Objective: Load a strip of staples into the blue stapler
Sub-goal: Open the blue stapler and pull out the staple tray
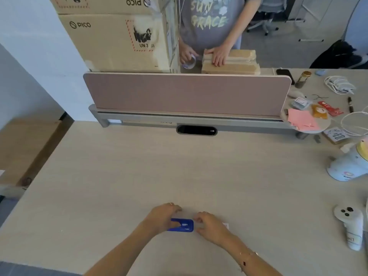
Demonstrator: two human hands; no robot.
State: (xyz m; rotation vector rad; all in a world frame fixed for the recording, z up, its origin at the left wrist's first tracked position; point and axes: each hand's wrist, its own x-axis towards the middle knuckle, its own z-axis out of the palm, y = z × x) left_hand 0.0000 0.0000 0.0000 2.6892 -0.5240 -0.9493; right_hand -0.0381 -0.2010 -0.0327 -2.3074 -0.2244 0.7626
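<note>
Blue stapler point(182, 225) sits on the light wood desk point(139, 176), near edge, roughly centre. Left hand point(162, 216) grasps its left end: thumb lies across the top, fingers curl over the far side. Right hand point(211, 224) is just beside the stapler's right end, fingers curled inward; can't tell whether it pinches anything, too blurred. Small white item point(226, 225) peeks out from behind the right hand, on the desk. No staple strip resolvable. White controller point(350, 226) lies well apart at the near right. Pink divider panel point(187, 94) stands along the far desk edge. Beyond it, cardboard boxes point(119, 36) stacked far left; a second person's hands rest on a wrapped parcel point(239, 62).
</note>
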